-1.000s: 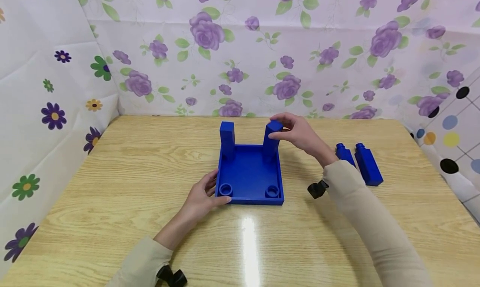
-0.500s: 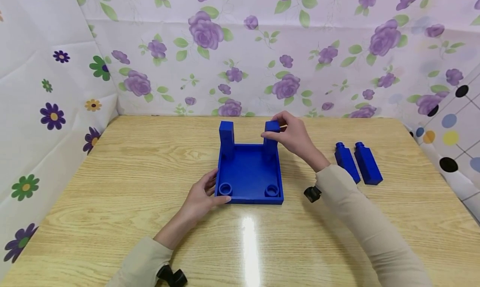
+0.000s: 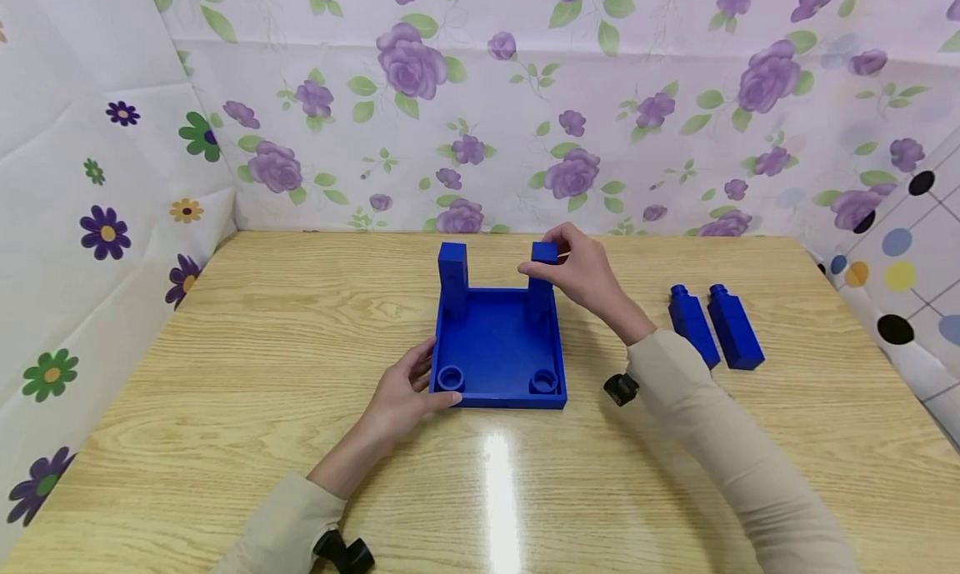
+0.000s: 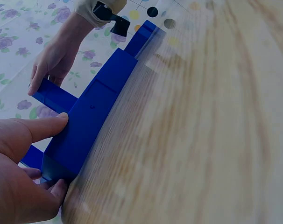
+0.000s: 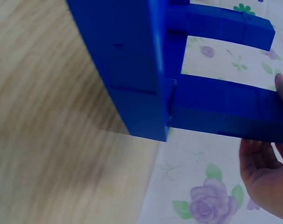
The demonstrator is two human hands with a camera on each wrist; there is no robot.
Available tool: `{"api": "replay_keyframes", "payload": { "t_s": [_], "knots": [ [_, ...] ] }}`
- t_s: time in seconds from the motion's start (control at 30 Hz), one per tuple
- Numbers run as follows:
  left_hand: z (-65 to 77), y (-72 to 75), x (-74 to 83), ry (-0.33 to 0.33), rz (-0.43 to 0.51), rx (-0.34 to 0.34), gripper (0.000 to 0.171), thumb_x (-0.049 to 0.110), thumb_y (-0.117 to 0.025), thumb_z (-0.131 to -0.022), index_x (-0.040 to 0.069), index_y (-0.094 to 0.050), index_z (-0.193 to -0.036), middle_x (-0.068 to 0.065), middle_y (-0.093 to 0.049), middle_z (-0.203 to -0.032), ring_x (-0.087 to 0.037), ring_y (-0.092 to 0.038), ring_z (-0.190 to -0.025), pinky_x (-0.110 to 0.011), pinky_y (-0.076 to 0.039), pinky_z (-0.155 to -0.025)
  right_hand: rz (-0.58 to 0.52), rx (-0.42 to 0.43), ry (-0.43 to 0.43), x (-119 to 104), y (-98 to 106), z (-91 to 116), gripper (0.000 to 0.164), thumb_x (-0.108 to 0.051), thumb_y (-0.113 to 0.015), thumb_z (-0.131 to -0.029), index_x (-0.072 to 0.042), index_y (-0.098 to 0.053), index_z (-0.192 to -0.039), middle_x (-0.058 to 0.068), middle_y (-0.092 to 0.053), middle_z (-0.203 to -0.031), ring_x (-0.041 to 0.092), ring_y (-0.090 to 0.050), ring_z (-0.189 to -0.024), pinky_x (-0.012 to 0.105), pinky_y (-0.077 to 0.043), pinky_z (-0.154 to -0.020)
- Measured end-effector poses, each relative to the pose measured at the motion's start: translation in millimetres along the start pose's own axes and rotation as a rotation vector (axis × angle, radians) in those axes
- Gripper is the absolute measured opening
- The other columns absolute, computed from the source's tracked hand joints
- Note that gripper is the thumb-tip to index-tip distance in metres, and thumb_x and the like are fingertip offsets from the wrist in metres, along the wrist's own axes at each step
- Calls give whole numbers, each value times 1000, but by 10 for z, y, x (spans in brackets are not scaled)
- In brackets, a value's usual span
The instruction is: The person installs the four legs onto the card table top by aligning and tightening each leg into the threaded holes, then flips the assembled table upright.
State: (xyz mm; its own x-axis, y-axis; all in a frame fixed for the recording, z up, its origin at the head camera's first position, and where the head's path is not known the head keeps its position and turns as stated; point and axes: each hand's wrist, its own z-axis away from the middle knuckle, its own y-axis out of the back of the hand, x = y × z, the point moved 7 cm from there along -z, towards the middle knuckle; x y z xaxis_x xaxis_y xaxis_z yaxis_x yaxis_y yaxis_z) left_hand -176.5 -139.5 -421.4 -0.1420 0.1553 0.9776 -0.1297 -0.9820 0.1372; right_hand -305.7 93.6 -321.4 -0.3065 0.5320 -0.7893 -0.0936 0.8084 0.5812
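Observation:
A blue square tabletop (image 3: 495, 349) lies upside down on the wooden table, its raised rim facing up. My left hand (image 3: 401, 399) grips its near left corner, thumb over the front rim and fingers along the left side. At the far right corner stands an upright blue table leg (image 3: 538, 295). My right hand (image 3: 588, 266) pinches that leg near its top, as the right wrist view also shows, with the leg (image 5: 225, 109) meeting the tabletop. Another upright leg (image 3: 453, 278) stands at the far left corner. Round sockets (image 3: 451, 380) show at both near corners.
Two loose blue legs (image 3: 735, 328) with threaded ends lie on the wooden table to the right, beside my right forearm. Flowered cloth (image 3: 337, 141) hangs behind the table and on both sides.
The far right leg has turned in my right hand and stands straighter. My right hand and forearm have shifted slightly left, showing more of the loose legs. The left hand stays in place.

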Motion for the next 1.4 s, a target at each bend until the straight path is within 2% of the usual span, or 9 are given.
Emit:
{"api": "replay_keyframes", "payload": {
  "t_s": [0.1,0.2,0.33,0.43,0.57,0.7,0.93,1.13,1.4],
  "knots": [
    [1,7,2,0,-2,4,88,-4,-77,-77,4,-30,-151,-23,-41,-144,-36,-41,-132,-41,-40,-105,22,-36,-15,-22,0,-12,51,-34,-79,-81,-4,-58,-116,12,-63,-107,26,-61,-98,39,-54,-80],
    [1,10,-1,3,-7,3,88,-3,-78,-77,4,-31,-151,-23,-41,-144,-36,-41,-132,-41,-40,-105,-12,-95,-21,3,0,-18,57,-36,-78,-82,-6,-57,-126,12,-60,-119,28,-58,-110,41,-51,-91],
    [-2,4,-5,2,-10,-3,87,-3,-78,-77,4,-31,-151,-24,-41,-144,-37,-41,-132,-42,-40,-105,-199,-204,-26,88,24,-19,60,-30,-75,-86,-8,-52,-137,9,-52,-136,27,-48,-125,43,-42,-103],
    [-2,-1,-5,1,-10,-6,87,-3,-78,-78,4,-31,-150,-24,-41,-144,-37,-41,-132,-42,-40,-105,-328,-286,-22,147,56,-22,59,-23,-73,-89,-10,-49,-141,6,-49,-141,23,-42,-131,45,-37,-107],
    [5,0,1,0,-6,-7,86,-3,-78,-78,4,-31,-150,-25,-41,-144,-37,-41,-131,-42,-41,-104,-425,-385,-11,205,74,-36,60,-14,-68,-91,-9,-43,-145,7,-46,-145,22,-33,-138,44,-29,-112],
    [11,5,2,0,-5,-7,86,-3,-77,-78,3,-31,-150,-25,-41,-144,-38,-42,-131,-43,-41,-104,-514,-450,-7,210,64,-58,60,-5,-65,-92,-4,-40,-147,13,-43,-147,24,-32,-139,43,-30,-112],
    [-1,-1,-10,-2,-1,-8,87,-3,-78,-78,3,-31,-150,-24,-41,-143,-37,-42,-131,-42,-41,-104,-565,-482,-24,197,40,-67,55,-2,-65,-91,1,-45,-142,20,-49,-140,26,-52,-124,35,-44,-101],
    [-5,-5,-9,-4,4,-5,87,-4,-78,-77,3,-31,-150,-24,-42,-144,-36,-42,-131,-42,-40,-105,-558,-475,-43,224,47,-68,53,-1,-64,-91,0,-47,-141,18,-53,-137,26,-53,-123,35,-44,-101],
    [-3,-1,4,2,-4,1,87,-4,-78,-77,4,-32,-150,-24,-42,-143,-36,-42,-131,-42,-40,-105,-494,-473,-20,179,59,-77,52,-4,-66,-92,-1,-48,-140,15,-55,-135,24,-54,-122,35,-47,-98]
  ]
}}
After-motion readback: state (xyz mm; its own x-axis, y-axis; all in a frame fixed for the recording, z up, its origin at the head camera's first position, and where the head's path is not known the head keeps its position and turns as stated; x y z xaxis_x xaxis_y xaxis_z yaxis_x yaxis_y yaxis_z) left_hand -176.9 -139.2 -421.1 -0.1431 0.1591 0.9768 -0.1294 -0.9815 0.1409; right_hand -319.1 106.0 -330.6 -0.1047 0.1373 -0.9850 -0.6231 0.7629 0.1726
